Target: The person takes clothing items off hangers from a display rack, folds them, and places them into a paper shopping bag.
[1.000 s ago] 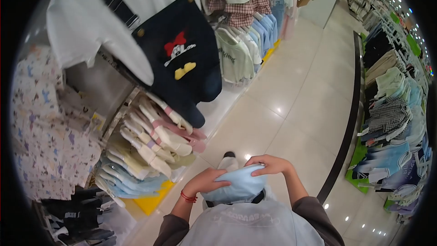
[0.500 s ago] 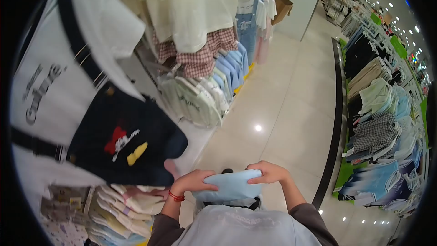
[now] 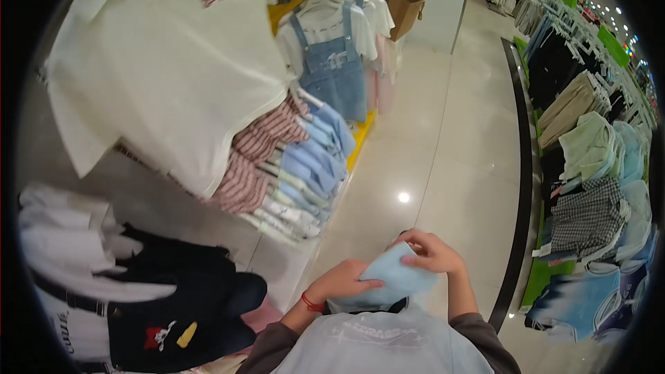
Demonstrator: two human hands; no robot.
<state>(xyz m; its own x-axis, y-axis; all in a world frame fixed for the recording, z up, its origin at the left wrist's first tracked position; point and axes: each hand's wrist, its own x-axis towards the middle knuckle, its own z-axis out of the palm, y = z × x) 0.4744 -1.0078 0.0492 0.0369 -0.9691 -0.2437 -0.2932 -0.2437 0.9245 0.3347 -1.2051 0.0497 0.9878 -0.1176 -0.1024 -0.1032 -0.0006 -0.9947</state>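
A light blue folded cloth (image 3: 391, 271) is held in front of my chest, tilted with its right end higher. My left hand (image 3: 348, 282), a red cord on its wrist, grips the lower left part between thumb and fingers. At the upper right edge my right hand (image 3: 433, 255) pinches the cloth, its fingers curled over the top. I cannot tell whether the cloth is a garment or a wiping cloth. Part of a dark round item shows behind the hands and is mostly hidden.
A large white T-shirt (image 3: 173, 62) and denim overalls (image 3: 332, 73) hang at the left. Dark overalls (image 3: 173, 318) hang lower left. Racks of clothes, including checked shorts (image 3: 585, 211), line the right behind a black floor strip (image 3: 530, 166). Pale tiled floor (image 3: 429, 138) runs between.
The view has moved forward along the aisle, so the dark overalls now sit lower left. The cloth went from level to tilted, and both hands shifted right, the right one slightly higher.
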